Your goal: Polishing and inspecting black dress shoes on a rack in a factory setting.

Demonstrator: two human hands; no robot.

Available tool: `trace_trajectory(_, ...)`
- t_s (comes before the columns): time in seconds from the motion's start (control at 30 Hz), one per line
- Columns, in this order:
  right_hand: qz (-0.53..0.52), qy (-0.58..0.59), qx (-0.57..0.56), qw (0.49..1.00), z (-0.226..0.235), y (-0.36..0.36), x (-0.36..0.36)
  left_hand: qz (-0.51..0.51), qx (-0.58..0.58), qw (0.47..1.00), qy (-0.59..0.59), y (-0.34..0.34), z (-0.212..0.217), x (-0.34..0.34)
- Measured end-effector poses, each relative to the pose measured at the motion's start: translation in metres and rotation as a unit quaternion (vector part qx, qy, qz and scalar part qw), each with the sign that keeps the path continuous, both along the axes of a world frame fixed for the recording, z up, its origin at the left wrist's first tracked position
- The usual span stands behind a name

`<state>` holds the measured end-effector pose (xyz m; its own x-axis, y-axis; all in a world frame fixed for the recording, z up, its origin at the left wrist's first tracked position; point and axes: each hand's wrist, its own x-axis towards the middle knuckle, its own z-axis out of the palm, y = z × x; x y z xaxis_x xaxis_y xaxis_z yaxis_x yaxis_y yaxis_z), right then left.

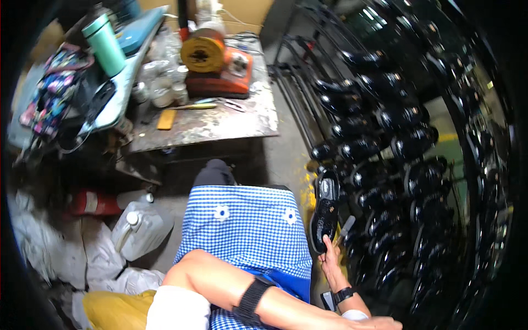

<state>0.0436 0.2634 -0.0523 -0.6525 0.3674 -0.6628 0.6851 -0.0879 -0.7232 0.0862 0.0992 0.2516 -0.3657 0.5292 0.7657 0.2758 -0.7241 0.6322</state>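
Observation:
My right hand (330,259) is closed on the toe end of a black shoe (324,217), thumb on top. The shoe points toward me, its open heel end with a pale insole away from me. Beside that hand a pale, flat, narrow piece (347,223) sticks up; whether the fingers hold it I cannot tell. My left forearm crosses low over the blue checked apron (242,231). My left hand (379,323) lies at the lower edge, below the right wrist, partly cut off with its fingers mostly hidden.
Racks of glossy black shoes (379,148) fill the right side. Ahead stands a worn table (220,126) with an orange machine (220,77), jars (162,91) and a yellow block (166,119). At left are a green bottle (104,47), a white jug (143,231) and sacks (99,247).

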Motion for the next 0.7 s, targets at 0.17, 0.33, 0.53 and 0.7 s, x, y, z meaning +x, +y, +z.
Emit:
trace_trajectory(0.17,0.078,0.03,-0.029,0.996,-0.001,-0.017,-0.015,0.022,0.012,0.999,0.048,-0.013,0.0,-0.002)
trace_trajectory(0.33,0.121,0.015,-0.031,0.992,-0.012,-0.02,-0.02,0.061,0.019,0.996,0.058,-0.026,-0.005,-0.008)
trace_trajectory(0.53,0.139,0.022,-0.012,0.99,-0.016,-0.02,-0.021,0.088,0.021,0.994,0.054,-0.042,-0.011,-0.013)
trace_trajectory(0.7,0.122,0.082,0.0,0.989,0.002,-0.028,-0.018,0.093,0.021,0.994,0.048,-0.055,-0.013,-0.018)
